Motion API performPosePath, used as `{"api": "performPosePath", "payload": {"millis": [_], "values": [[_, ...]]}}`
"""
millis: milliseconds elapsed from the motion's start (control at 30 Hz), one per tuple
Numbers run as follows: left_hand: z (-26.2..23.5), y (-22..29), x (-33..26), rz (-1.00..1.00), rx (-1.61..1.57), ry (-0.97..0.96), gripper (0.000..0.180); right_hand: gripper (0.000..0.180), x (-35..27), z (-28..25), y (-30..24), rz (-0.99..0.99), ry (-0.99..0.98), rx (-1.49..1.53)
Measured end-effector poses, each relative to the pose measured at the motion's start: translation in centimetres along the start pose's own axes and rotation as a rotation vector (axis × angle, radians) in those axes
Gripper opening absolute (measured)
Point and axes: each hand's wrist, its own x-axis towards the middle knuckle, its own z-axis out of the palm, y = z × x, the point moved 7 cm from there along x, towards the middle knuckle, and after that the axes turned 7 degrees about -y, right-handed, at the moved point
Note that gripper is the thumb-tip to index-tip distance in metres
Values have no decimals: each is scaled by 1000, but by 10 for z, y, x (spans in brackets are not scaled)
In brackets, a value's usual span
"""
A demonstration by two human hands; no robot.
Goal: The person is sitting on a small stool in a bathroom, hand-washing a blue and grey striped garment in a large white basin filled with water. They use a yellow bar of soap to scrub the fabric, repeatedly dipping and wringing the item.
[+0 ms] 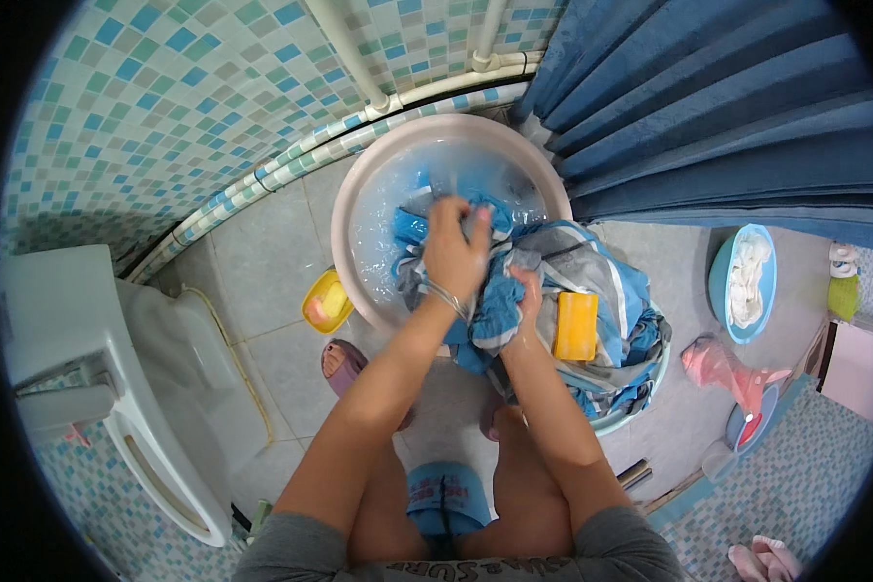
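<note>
A big striped cloth point(635, 281) in blue, grey and white runs from the water of a pale pink round basin point(351, 184) over its right rim onto a heap in a light tub point(662, 373). My left hand point(453, 250), a bracelet at its wrist, is closed on a bunch of the cloth above the water. Lower and to the right, my right hand point(527, 296) grips another gathered part near the rim. An orange-yellow bar of soap point(576, 327) lies on the heap, right of my right hand. Cloudy, bubbly water hides the cloth's submerged part.
A yellow soap dish point(313, 312) with soap pieces sits left of the basin. A blue curtain point(727, 116) hangs at upper right. Further right are a small blue basin point(722, 276) holding white cloth and a pink plastic bag point(732, 373). A white fixture point(78, 320) stands left.
</note>
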Motion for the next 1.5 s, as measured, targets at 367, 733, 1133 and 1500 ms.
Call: {"api": "performPosePath", "payload": {"millis": [367, 733, 1133, 1500], "values": [[-3, 74, -85, 268, 172, -445, 25, 34, -6, 57, -20, 54, -99, -29], [-44, -2, 31, 170, 198, -245, 28, 35, -7, 48, -51, -110, 195, -17], [-26, -46, -31, -83, 659, -605, 97, 59, -5, 70, -47, -262, -99, -1088], [30, -10, 8, 827, 646, -911, 79, 59, -6, 50, -34, -305, -37, -2281]]}}
